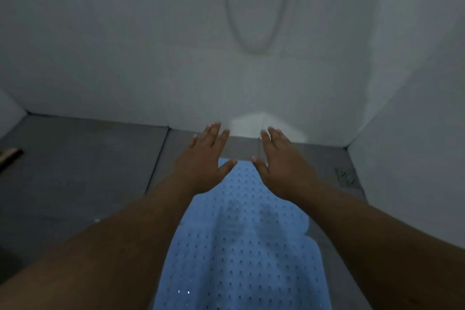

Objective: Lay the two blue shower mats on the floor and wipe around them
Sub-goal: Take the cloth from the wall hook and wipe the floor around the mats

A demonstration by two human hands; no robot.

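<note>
A blue shower mat [236,246] with rows of small holes lies flat on the grey floor, running from the bottom of the view toward the back wall. My left hand [203,158] and my right hand [281,163] are stretched out side by side over the mat's far end, palms down, fingers apart, holding nothing. Whether they touch the mat I cannot tell. Only one mat is in view; its right edge looks wavy and doubled, so a second layer may lie there.
White tiled walls [125,58] close the shower on the back and right. A shower hose [251,33] hangs in a loop on the back wall. A floor drain [348,177] sits at the right. A brown object [10,156] lies at the far left edge.
</note>
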